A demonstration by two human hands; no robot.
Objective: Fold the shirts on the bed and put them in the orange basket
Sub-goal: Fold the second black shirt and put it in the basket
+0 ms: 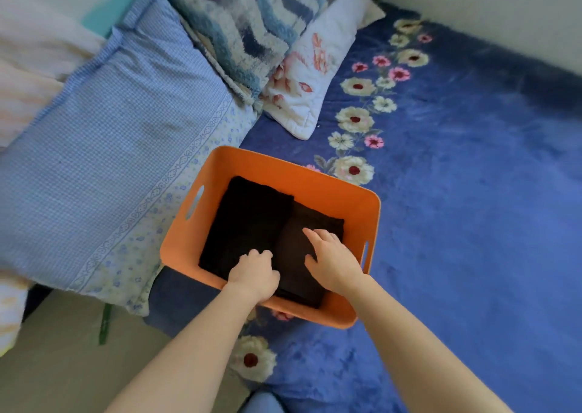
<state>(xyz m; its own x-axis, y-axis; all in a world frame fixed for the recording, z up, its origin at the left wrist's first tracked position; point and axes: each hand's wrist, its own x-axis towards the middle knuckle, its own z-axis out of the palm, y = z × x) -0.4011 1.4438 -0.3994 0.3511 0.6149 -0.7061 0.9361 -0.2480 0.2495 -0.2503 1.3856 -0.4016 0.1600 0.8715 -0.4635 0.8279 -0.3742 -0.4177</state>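
The orange basket [283, 173] stands on the bed near its left edge. Two folded dark shirts lie side by side inside it: a black one [248, 220] on the left and a dark brown one [296, 255] on the right. My left hand [255, 274] reaches over the near rim with curled fingers at the seam between the two shirts; what it grips is unclear. My right hand [330, 258] lies flat with spread fingers on the brown shirt.
A blue floral blanket [456, 192] covers the bed to the right. A blue checked pillow [104, 148], a shaggy blue-white cushion [248, 19] and a white floral pillow [308, 75] crowd the left and back. A wall runs along the far right. Floor shows at lower left.
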